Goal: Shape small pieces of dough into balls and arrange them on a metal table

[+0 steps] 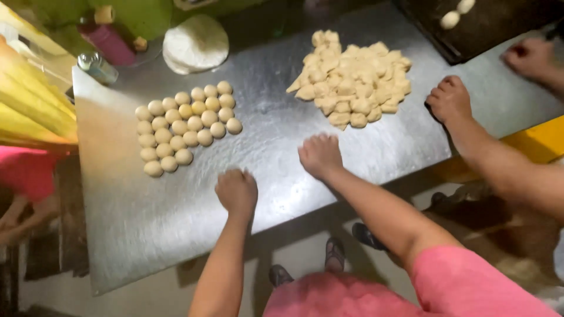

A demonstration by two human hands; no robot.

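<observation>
Nearest, the left hand [236, 191] and the right hand [320, 154] press palm-down on the steel bench [147, 235], fingers curled; whether dough lies beneath either cannot be told. Beyond the left hand, rolled dough balls [187, 126] sit in tidy rows. Beyond the right hand lies a heap of cut dough pieces [351, 79]. At the right edge, another person's 2 hands [449, 98] rest on the bench. Farthest back sits a flat round of dough [195, 43].
</observation>
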